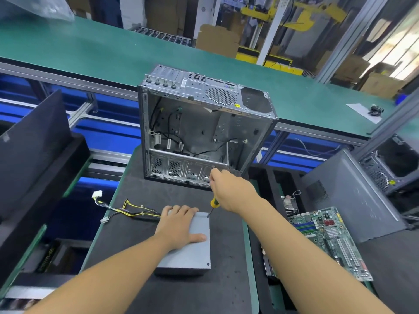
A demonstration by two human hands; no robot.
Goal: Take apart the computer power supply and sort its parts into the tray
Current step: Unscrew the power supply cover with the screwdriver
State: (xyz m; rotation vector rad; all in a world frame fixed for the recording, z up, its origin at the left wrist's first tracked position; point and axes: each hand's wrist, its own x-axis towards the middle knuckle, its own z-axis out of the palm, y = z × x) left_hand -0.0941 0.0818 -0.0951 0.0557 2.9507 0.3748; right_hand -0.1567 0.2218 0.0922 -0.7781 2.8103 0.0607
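Note:
A grey metal power supply box lies flat on the dark mat in front of me. My left hand presses flat on its lid, fingers spread over the far edge. My right hand grips a screwdriver with a yellow and black handle, held upright with its tip on the box's far right corner. A bundle of yellow and black cables with white plugs runs from the box to the left.
An emptied computer case stands open just behind the box. A green motherboard lies in the black tray at the right, next to a grey case panel. Black foam trays sit at the left.

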